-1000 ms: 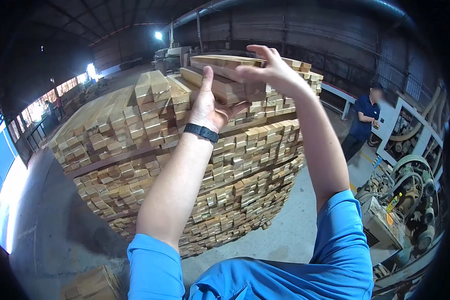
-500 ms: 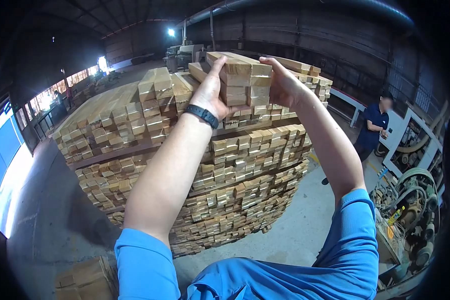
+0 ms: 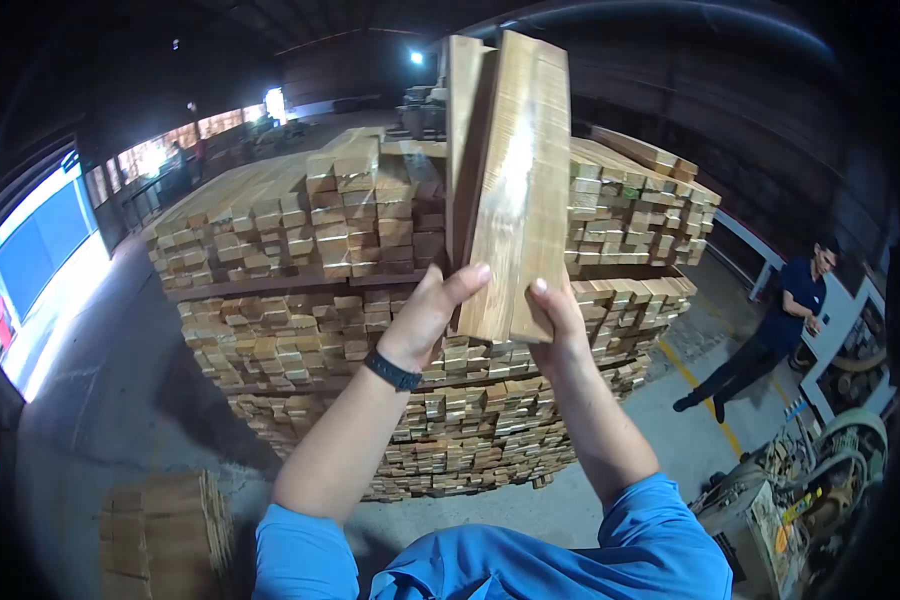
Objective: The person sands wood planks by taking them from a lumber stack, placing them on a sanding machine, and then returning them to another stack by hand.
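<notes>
A bundle of wooden strips (image 3: 518,190) is gripped between my two hands, its far ends raised and its near ends low in front of me. My left hand (image 3: 432,315), below a dark wristband, clasps the left side, thumb on top. My right hand (image 3: 560,325) grips the right side, its thumb near the end of the strips. A gap shows between the left strip and the others. Behind and beneath is a tall stack of wooden strips (image 3: 300,235), laid in layers with their ends facing me.
A person in dark clothes (image 3: 795,310) stands at the right beside a white machine frame (image 3: 855,320). Hoses and machinery (image 3: 820,490) fill the lower right. Brown cardboard (image 3: 160,535) is on the floor at lower left. A bright doorway (image 3: 45,260) opens at far left.
The bundle has come off the top of the stack toward me and now tilts steeply, far ends up. Both my hands have moved lower and closer with it. The view has shifted somewhat.
</notes>
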Motion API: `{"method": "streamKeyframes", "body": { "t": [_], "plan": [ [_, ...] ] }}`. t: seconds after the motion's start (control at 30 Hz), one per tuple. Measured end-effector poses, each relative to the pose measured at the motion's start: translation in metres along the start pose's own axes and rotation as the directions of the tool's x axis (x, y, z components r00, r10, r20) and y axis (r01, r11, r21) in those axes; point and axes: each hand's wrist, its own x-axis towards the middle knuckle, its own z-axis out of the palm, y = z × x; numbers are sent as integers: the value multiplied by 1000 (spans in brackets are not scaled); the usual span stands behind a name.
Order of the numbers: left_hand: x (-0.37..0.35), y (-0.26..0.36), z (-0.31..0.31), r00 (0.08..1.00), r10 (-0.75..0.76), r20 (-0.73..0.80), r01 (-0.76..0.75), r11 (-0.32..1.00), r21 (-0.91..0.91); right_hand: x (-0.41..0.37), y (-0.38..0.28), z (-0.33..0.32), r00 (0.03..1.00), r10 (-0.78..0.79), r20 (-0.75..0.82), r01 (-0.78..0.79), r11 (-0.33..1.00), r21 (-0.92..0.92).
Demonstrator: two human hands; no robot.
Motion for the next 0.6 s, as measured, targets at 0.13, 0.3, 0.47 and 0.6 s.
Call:
{"method": "streamKeyframes", "body": {
  "t": [0.13, 0.3, 0.47, 0.6],
  "plan": [
    [-39, -3, 9, 995, 77, -67, -74, 996, 52, -42, 23, 3, 998, -7, -59, 6, 1000, -26],
    [-87, 5, 15, 970, 241, -27, -234, 961, 149, -78, 41, 14, 991, -133, -24, 131, 988, -83],
    [-157, 26, 37, 877, 428, -218, -341, 874, 346, -99, 25, 63, 983, -180, 28, 182, 977, -112],
    [-248, 37, 58, 755, 530, -386, -360, 828, 431, -131, 40, 96, 970, -10, 242, 15, 1000, -16]
  ]
}}
